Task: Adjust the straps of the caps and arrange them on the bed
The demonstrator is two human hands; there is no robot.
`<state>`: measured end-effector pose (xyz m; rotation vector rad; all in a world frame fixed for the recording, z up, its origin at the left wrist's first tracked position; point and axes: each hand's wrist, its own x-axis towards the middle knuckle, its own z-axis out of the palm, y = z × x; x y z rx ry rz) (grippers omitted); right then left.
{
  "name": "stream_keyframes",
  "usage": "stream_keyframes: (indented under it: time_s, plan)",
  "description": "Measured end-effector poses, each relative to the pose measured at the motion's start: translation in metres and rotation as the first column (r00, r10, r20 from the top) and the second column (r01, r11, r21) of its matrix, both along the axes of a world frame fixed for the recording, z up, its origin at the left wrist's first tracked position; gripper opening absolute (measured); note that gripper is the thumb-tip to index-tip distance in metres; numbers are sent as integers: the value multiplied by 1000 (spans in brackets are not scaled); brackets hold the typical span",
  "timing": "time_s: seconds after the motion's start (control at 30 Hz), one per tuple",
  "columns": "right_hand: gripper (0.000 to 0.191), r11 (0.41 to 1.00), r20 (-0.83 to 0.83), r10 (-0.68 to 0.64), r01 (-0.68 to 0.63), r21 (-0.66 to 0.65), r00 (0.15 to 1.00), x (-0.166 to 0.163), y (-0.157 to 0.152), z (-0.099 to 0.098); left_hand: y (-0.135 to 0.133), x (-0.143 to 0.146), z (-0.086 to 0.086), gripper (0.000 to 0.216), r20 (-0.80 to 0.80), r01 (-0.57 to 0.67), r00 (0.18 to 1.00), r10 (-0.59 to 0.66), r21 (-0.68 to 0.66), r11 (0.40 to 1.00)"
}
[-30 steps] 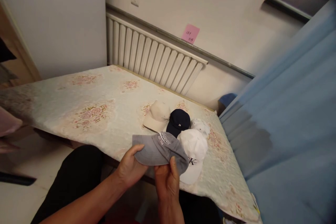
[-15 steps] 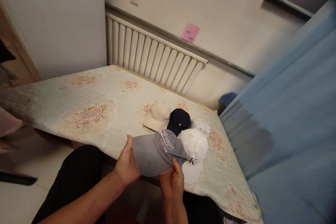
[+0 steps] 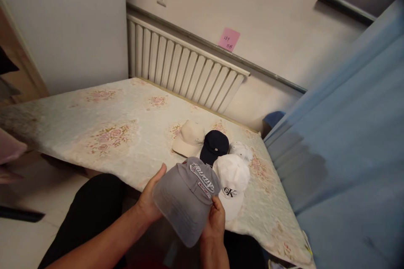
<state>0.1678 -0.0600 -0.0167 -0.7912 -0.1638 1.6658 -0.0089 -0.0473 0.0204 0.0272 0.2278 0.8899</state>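
Observation:
A grey baseball cap (image 3: 186, 195) with raised white lettering is held over the bed's near edge, its brim pointing down toward me. My left hand (image 3: 153, 197) grips its left side, thumb up and the other fingers hidden behind the cap. On the opposite side my right hand (image 3: 214, 218) is closed on the edge, with its thumb on the front. Just beyond lie a beige cap (image 3: 190, 138), a black cap (image 3: 216, 145), a white cap with black letters (image 3: 233, 174) and another whitish cap (image 3: 241, 150), partly covered.
The caps rest on a bed (image 3: 135, 109) with a floral cover. Behind it are a radiator (image 3: 186, 65) and a wall with a pink note (image 3: 229, 39). A blue curtain (image 3: 347, 147) hangs at the right. Part of a person in pink (image 3: 11, 147) shows at the left edge.
The grey cap has turned in my hands, so its brim has swung from the left to point downward. My right hand has shifted slightly right. The other caps stay in place.

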Motion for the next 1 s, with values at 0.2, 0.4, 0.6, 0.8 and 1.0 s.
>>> stream_keyframes:
  time_s: [0.2,0.4,0.6,0.8,1.0]
  plan:
    - [24,999,87,1,-5,39,996,-11,-8,13,1,2,-3,42,-141,-16,990,11,-35,999]
    - [38,998,112,-18,11,56,994,-13,-16,14,1,4,-4,38,-231,-23,973,18,-19,1000]
    - [21,1000,-22,3,-3,-5,1000,-5,-13,6,0,-1,-5,33,-306,-8,952,-19,-85,996]
    - [24,993,49,96,-99,64,994,-5,-9,5,-1,-3,-5,37,-258,27,965,-47,-84,996]
    - [26,981,133,157,-170,91,979,-8,-10,9,-2,-2,-13,38,-168,47,984,-53,-38,998]
